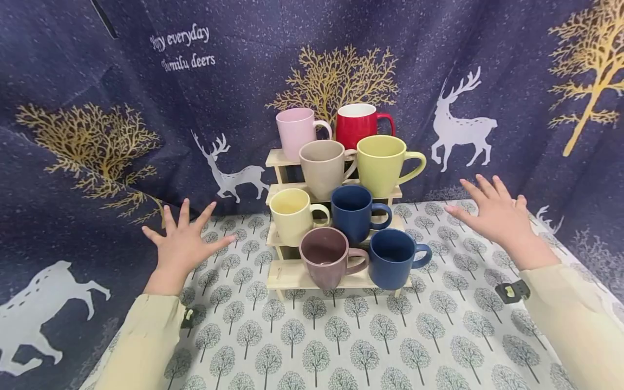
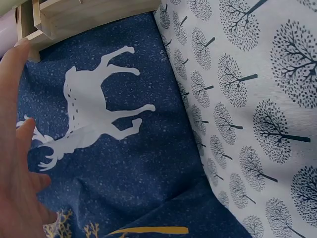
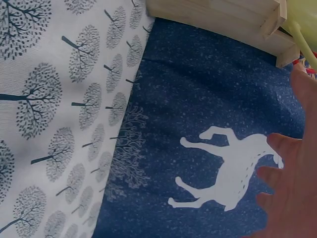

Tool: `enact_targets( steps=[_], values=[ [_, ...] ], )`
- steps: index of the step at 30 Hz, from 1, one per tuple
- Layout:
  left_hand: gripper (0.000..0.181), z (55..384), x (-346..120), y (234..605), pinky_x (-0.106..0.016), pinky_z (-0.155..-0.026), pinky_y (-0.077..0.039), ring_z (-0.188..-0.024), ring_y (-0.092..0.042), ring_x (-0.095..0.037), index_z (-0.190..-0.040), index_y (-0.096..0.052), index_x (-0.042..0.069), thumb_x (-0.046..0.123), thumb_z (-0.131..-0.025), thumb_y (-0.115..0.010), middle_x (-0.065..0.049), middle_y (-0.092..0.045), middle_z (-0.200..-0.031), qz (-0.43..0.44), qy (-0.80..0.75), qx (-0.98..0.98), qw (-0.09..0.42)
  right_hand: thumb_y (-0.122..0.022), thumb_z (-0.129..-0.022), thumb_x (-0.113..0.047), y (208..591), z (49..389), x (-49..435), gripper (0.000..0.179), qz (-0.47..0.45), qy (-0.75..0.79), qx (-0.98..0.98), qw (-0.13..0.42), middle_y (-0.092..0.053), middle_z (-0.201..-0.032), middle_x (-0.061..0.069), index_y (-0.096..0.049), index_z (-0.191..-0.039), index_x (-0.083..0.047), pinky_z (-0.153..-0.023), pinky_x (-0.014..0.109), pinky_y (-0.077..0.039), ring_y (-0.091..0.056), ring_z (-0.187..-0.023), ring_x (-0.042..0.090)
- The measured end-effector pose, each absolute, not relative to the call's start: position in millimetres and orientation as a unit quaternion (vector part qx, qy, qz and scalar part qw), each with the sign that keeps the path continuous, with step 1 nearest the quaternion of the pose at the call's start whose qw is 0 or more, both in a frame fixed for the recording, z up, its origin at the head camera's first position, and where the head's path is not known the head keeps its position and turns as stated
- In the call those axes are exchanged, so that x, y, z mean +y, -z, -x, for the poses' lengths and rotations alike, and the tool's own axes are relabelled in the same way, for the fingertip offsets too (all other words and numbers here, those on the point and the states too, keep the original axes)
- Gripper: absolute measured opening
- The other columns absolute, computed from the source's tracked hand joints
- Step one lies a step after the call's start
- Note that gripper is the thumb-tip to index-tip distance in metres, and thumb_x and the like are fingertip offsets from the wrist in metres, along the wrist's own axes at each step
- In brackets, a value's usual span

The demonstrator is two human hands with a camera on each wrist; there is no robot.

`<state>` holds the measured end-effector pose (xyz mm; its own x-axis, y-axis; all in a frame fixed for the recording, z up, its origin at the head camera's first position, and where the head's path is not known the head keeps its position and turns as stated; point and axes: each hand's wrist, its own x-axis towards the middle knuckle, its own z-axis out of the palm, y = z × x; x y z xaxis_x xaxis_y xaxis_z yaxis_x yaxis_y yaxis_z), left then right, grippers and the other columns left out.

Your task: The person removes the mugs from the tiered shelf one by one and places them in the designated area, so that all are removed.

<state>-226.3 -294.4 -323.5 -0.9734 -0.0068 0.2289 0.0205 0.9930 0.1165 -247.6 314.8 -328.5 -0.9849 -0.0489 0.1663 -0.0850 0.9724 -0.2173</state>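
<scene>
In the head view, the left hand (image 1: 182,249) and right hand (image 1: 502,219) were spread, apart from the mugs (image 1: 353,216) on the stand (image 1: 287,276); seemingly poised, needing an inward reach to grip. The left wrist view caught the stand's end; the right, the green mug (image 3: 304,19).

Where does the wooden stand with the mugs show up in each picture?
Head: centre, the whole wooden stand partly hidden by its mugs.
Left wrist: top left, partly cut off.
Right wrist: top, right of centre, partly cut off.
Shared landmark: the white tree-print tablecloth.
</scene>
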Motion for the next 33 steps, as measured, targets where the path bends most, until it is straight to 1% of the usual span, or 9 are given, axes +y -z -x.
enact_targets(
  steps=[6, 9, 13, 17, 20, 23, 27, 30, 33],
  values=[
    [0.1, 223, -295, 328, -0.098, -0.101, 0.01, -0.152, 0.01, -0.064, -0.164, -0.022, 0.032, 0.081, -0.083, -0.058, -0.031, -0.006, -0.17, -0.001, 0.065, -0.992, 0.106, -0.042, -0.099, -0.07, 335, 244, 317, 0.091, -0.033, -0.136, -0.987, 0.082, -0.009, -0.171, 0.027, -0.013, -0.165, -0.016, -0.109, 0.092, -0.005, -0.001, -0.157, 0.053],
    [0.099, 222, -294, 333, -0.098, -0.101, 0.008, -0.152, 0.007, -0.065, -0.163, -0.024, 0.031, 0.08, -0.084, -0.058, -0.03, -0.007, -0.17, -0.002, 0.069, -0.992, 0.105, -0.042, -0.1, -0.067, 340, 242, 318, 0.088, -0.034, -0.149, -0.985, 0.084, -0.01, -0.17, 0.028, -0.014, -0.165, -0.014, -0.109, 0.092, -0.006, -0.002, -0.157, 0.054],
    [0.098, 220, -295, 339, -0.098, -0.102, 0.005, -0.151, 0.002, -0.066, -0.163, -0.025, 0.03, 0.08, -0.084, -0.058, -0.03, -0.011, -0.169, -0.003, 0.073, -0.991, 0.114, -0.043, -0.102, -0.063, 345, 240, 319, 0.085, -0.039, -0.164, -0.982, 0.089, -0.011, -0.169, 0.03, -0.015, -0.165, -0.013, -0.108, 0.092, -0.008, -0.005, -0.156, 0.055],
    [0.097, 218, -295, 344, -0.098, -0.103, 0.002, -0.151, -0.001, -0.067, -0.162, -0.027, 0.03, 0.079, -0.084, -0.058, -0.029, -0.014, -0.169, -0.002, 0.074, -0.989, 0.129, -0.045, -0.103, -0.059, 353, 239, 321, 0.083, -0.047, -0.18, -0.978, 0.094, -0.012, -0.168, 0.031, -0.016, -0.164, -0.01, -0.109, 0.092, -0.008, -0.006, -0.155, 0.057],
    [0.095, 217, -294, 348, -0.098, -0.103, 0.0, -0.151, -0.002, -0.067, -0.162, -0.028, 0.029, 0.076, -0.085, -0.06, -0.029, -0.015, -0.169, -0.002, 0.084, -0.987, 0.138, -0.046, -0.104, -0.055, 359, 238, 321, 0.081, -0.057, -0.192, -0.974, 0.104, -0.015, -0.167, 0.033, -0.018, -0.163, -0.007, -0.11, 0.09, -0.011, -0.01, -0.152, 0.06],
    [0.094, 216, -293, 351, -0.097, -0.105, -0.005, -0.151, -0.005, -0.066, -0.162, -0.028, 0.027, 0.072, -0.087, -0.062, -0.028, -0.015, -0.169, -0.006, 0.099, -0.985, 0.138, -0.047, -0.105, -0.051, 363, 236, 320, 0.079, -0.063, -0.213, -0.969, 0.11, -0.016, -0.166, 0.035, -0.019, -0.163, -0.005, -0.11, 0.089, -0.013, -0.013, -0.15, 0.063],
    [0.092, 215, -290, 352, -0.094, -0.108, -0.014, -0.151, -0.01, -0.065, -0.163, -0.026, 0.023, 0.065, -0.09, -0.063, -0.028, -0.015, -0.169, -0.011, 0.137, -0.982, 0.126, -0.049, -0.105, -0.047, 364, 235, 318, 0.078, -0.063, -0.252, -0.959, 0.113, -0.016, -0.165, 0.036, -0.019, -0.162, -0.004, -0.111, 0.088, -0.015, -0.015, -0.148, 0.065],
    [0.09, 216, -287, 352, -0.091, -0.111, -0.019, -0.152, -0.013, -0.062, -0.164, -0.023, 0.02, 0.06, -0.093, -0.061, -0.028, -0.013, -0.17, -0.014, 0.176, -0.979, 0.106, -0.05, -0.105, -0.044, 362, 235, 318, 0.075, -0.055, -0.282, -0.95, 0.119, -0.021, -0.163, 0.038, -0.022, -0.161, -0.002, -0.11, 0.087, -0.019, -0.021, -0.145, 0.066],
    [0.088, 216, -283, 352, -0.088, -0.114, -0.021, -0.151, -0.016, -0.063, -0.165, -0.019, 0.018, 0.055, -0.096, -0.06, -0.029, -0.01, -0.17, -0.013, 0.226, -0.971, 0.076, -0.048, -0.106, -0.042, 356, 237, 316, 0.073, -0.044, -0.312, -0.942, 0.117, -0.026, -0.16, 0.04, -0.024, -0.16, 0.0, -0.107, 0.086, -0.024, -0.027, -0.14, 0.068]
  ],
)
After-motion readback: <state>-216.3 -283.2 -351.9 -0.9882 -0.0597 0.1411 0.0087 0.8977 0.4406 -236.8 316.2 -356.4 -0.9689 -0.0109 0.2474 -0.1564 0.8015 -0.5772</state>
